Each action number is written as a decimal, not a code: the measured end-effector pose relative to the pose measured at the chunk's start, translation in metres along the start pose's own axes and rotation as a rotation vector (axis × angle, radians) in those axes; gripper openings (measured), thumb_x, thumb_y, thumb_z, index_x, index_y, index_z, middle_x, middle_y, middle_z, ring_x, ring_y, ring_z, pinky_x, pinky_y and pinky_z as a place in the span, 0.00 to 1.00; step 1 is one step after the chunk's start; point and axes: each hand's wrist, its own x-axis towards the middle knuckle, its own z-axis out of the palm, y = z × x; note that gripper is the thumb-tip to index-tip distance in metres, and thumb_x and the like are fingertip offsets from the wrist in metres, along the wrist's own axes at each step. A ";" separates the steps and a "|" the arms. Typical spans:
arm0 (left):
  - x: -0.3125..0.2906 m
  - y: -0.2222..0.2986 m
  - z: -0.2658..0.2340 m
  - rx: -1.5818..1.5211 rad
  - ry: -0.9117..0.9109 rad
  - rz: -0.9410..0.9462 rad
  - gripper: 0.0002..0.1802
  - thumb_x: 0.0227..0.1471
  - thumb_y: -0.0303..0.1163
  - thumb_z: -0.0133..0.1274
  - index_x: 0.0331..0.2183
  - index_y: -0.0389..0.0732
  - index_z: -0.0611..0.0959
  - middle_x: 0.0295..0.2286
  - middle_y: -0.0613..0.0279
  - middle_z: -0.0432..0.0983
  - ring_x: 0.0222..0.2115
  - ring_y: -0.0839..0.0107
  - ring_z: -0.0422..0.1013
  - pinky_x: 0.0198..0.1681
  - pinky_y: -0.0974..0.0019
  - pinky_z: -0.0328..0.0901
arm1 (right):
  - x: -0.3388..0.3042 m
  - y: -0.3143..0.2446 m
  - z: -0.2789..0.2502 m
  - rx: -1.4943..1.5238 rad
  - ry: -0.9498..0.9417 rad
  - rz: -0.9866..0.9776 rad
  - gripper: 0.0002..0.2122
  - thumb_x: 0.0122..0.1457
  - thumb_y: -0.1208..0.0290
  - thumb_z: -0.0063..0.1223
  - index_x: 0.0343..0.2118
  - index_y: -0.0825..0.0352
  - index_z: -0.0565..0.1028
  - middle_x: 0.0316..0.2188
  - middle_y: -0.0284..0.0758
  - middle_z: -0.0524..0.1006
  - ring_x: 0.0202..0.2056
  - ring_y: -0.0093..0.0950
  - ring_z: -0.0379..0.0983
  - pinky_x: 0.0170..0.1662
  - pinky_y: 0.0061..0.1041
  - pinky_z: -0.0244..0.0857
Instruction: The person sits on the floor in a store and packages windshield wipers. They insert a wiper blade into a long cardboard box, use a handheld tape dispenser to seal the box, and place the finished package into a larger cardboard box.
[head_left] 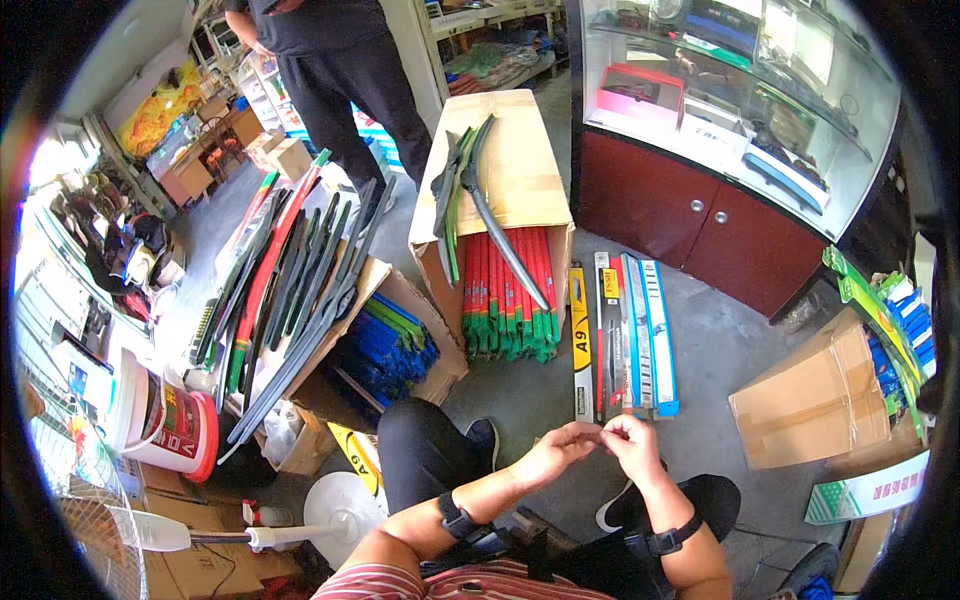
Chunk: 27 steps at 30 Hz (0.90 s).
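Note:
My left hand (558, 450) and my right hand (636, 448) meet in front of my knees, fingertips pinched close together. Whatever they pinch, if anything, is too small to make out. Just beyond them, long slim packages lie side by side on the floor: a yellow and black one (580, 345), a white, red and black one (611, 340) and blue and white ones (650, 335). Black wiper blades (485, 205) rest on top of an upended carton (510, 130), whose open front shows many red and green sleeves (508, 300).
To the left, more wiper blades (300, 270) lie across a carton holding blue sleeves (385, 350). A white and red bucket (170, 420) and a fan (120, 525) are nearby. A glass cabinet (690, 195) stands ahead right, a carton (815, 390) to the right. Another person (340, 80) stands beyond.

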 end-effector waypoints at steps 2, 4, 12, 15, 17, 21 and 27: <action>-0.009 -0.001 -0.007 0.021 0.033 0.002 0.17 0.56 0.28 0.47 0.47 0.34 0.73 0.41 0.61 0.72 0.42 0.74 0.66 0.46 0.70 0.60 | -0.007 -0.005 0.015 -0.097 0.017 -0.092 0.04 0.52 0.80 0.56 0.25 0.68 0.72 0.19 0.27 0.73 0.22 0.15 0.68 0.26 0.16 0.63; -0.020 -0.001 -0.013 0.004 0.055 0.003 0.16 0.56 0.27 0.48 0.47 0.34 0.73 0.41 0.61 0.72 0.42 0.74 0.66 0.46 0.70 0.60 | -0.014 -0.008 0.029 0.149 0.005 0.032 0.04 0.52 0.79 0.56 0.26 0.69 0.72 0.20 0.28 0.73 0.23 0.16 0.70 0.26 0.17 0.65; -0.052 -0.012 -0.027 0.148 0.067 0.098 0.15 0.54 0.26 0.48 0.44 0.33 0.75 0.39 0.59 0.73 0.42 0.71 0.68 0.48 0.68 0.61 | -0.037 -0.010 0.060 0.070 0.033 0.038 0.03 0.53 0.80 0.54 0.25 0.70 0.73 0.20 0.30 0.74 0.20 0.17 0.69 0.24 0.17 0.67; -0.062 -0.012 -0.030 0.295 0.110 0.172 0.15 0.52 0.28 0.50 0.42 0.34 0.76 0.35 0.55 0.74 0.38 0.67 0.70 0.44 0.66 0.64 | -0.040 -0.008 0.069 -0.014 0.033 -0.007 0.04 0.53 0.81 0.53 0.23 0.69 0.72 0.18 0.28 0.73 0.20 0.15 0.69 0.24 0.16 0.65; -0.074 -0.004 -0.029 0.367 0.114 0.161 0.16 0.53 0.28 0.49 0.44 0.33 0.75 0.38 0.54 0.73 0.41 0.67 0.68 0.46 0.66 0.62 | -0.043 -0.008 0.077 0.022 0.036 -0.027 0.04 0.53 0.82 0.52 0.23 0.69 0.71 0.18 0.27 0.72 0.20 0.14 0.68 0.23 0.15 0.63; -0.092 -0.007 -0.032 0.432 0.177 0.211 0.15 0.54 0.30 0.50 0.43 0.33 0.76 0.38 0.53 0.72 0.42 0.64 0.68 0.47 0.64 0.62 | -0.048 -0.024 0.092 -0.026 -0.006 -0.096 0.04 0.51 0.83 0.51 0.22 0.68 0.71 0.17 0.25 0.70 0.19 0.12 0.65 0.22 0.13 0.59; -0.113 0.006 -0.040 0.511 0.272 0.296 0.11 0.51 0.27 0.50 0.38 0.34 0.78 0.36 0.53 0.72 0.41 0.61 0.68 0.47 0.63 0.61 | -0.049 -0.032 0.107 -0.002 -0.080 -0.143 0.04 0.50 0.84 0.50 0.22 0.68 0.71 0.17 0.24 0.69 0.19 0.12 0.64 0.23 0.13 0.57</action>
